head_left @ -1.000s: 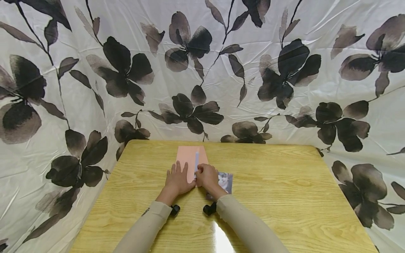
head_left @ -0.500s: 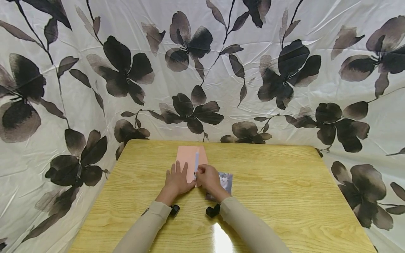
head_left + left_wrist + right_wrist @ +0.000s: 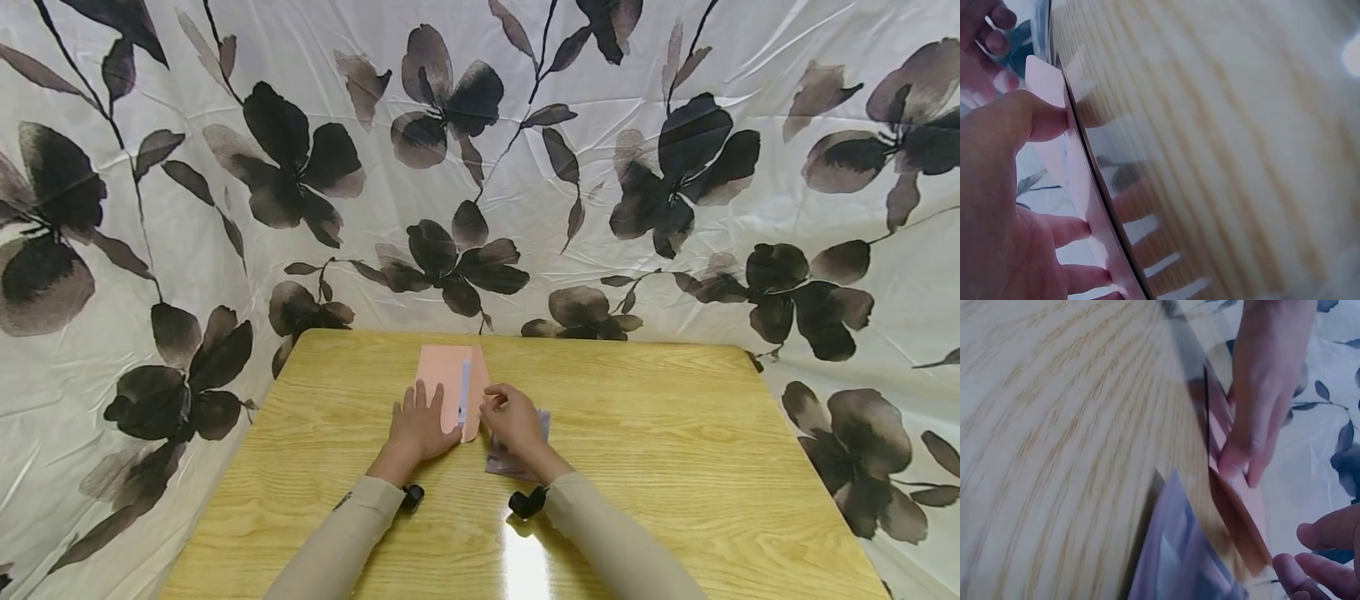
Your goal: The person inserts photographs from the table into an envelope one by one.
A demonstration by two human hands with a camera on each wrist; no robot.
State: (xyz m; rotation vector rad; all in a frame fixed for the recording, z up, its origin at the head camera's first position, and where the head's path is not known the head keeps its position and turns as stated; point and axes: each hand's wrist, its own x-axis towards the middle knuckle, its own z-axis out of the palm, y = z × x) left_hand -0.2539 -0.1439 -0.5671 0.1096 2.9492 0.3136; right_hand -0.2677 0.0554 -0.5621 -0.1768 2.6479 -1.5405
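A pink envelope (image 3: 438,365) lies near the table's back edge, its long flap (image 3: 478,379) along the right side. A pale bluish strip (image 3: 465,385) shows beside the flap. My left hand (image 3: 422,432) rests on the envelope with spread fingers, the thumb pressing near its front edge in the left wrist view. My right hand (image 3: 516,421) is just right of the flap, fingers loosely bent, thumb and fingertips apart with nothing between them. In the right wrist view the flap (image 3: 1244,531) stands tilted up, the fingertips right at its edge. A printed picture card (image 3: 504,463) lies partly hidden beneath the right hand.
The wood-grain table (image 3: 637,417) reaches out on both sides. A floral cloth (image 3: 600,167) hangs behind and beside it. Each wrist carries a small black camera (image 3: 527,503).
My right hand has moved right, from the strip to beyond the flap's edge, covering more of the picture card. My left hand stays on the envelope.
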